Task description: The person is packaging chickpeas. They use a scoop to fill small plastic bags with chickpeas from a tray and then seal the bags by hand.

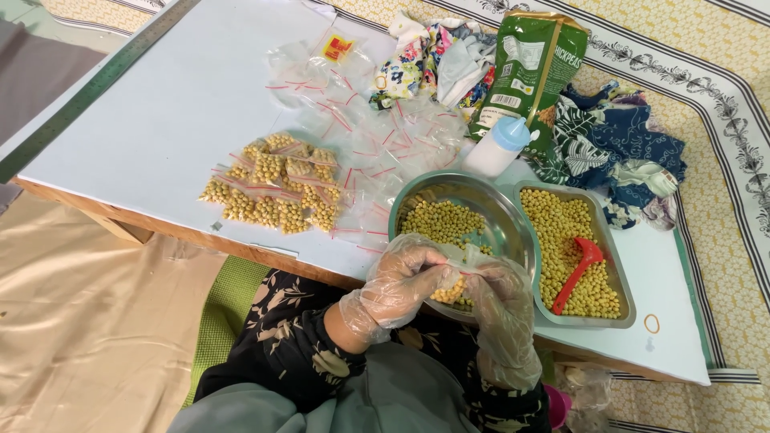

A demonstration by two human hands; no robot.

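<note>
Pouch: small clear pouch (pixel 451 289), part-filled with yellow chickpeas, at the table's near edge, over the bowl rim.
Left hand: your gloved left hand (pixel 399 282) pinches the pouch top, fingers closed.
Right hand: your gloved right hand (pixel 504 309) curls around its other side.
Bowl: steel bowl (pixel 505 220) holds chickpeas.
Tray: steel tray (pixel 622 277), chickpeas plus red scoop (pixel 579 271).
Pile: filled pouches (pixel 273 191) lie left of the bowl.

Bare table (pixel 160 120) far left, filled bags (pixel 273 191) centre, bowl (pixel 513 224), tray (pixel 613 273) crowding right
</note>
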